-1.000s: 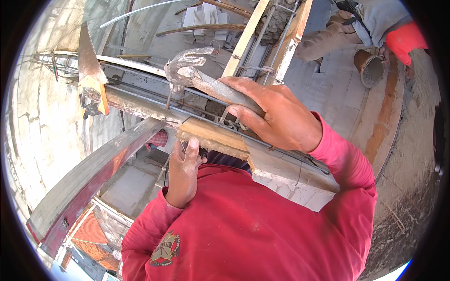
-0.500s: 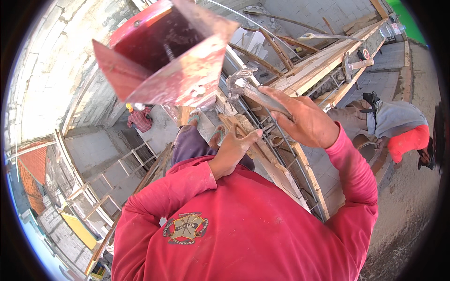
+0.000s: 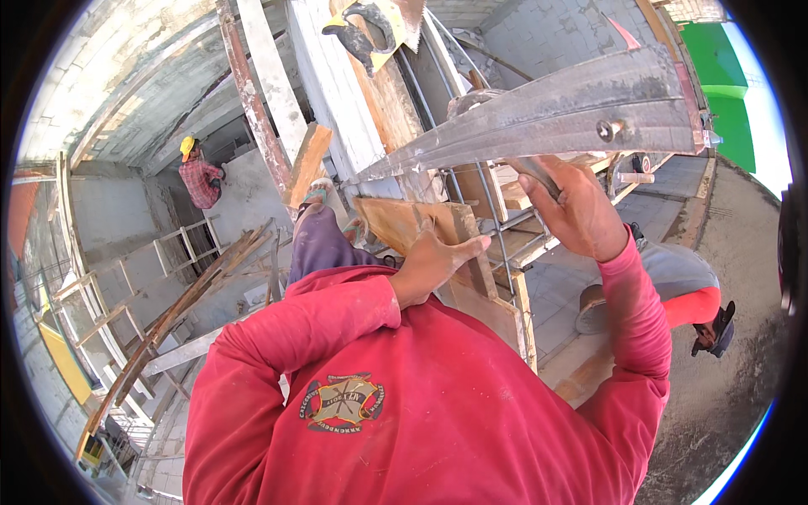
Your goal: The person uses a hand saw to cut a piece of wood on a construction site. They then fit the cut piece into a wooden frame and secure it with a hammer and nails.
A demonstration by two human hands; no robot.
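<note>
The red shirt (image 3: 404, 421) fills the lower half of the view, from 4 to 8 o'clock. Above it, a long grey metal channel (image 3: 555, 118) runs from the centre out toward 2 o'clock, its lower edge just over the right hand (image 3: 576, 210). That hand sits at about 2 o'clock from the centre, fingers curled up around a dark bar under the channel; how tightly it is clamped I cannot tell. A wooden board (image 3: 421, 223) lies at the centre, its top edge touching the left hand (image 3: 433, 261), whose fingers are spread flat along the board's face, thumb up. Thin steel rods (image 3: 497, 227) stand between the two hands, leaving little room there. At 10 o'clock a worker in a yellow helmet (image 3: 200, 172) stands well apart, with open space below. A saw (image 3: 370, 29) rests at 12 o'clock.
</note>
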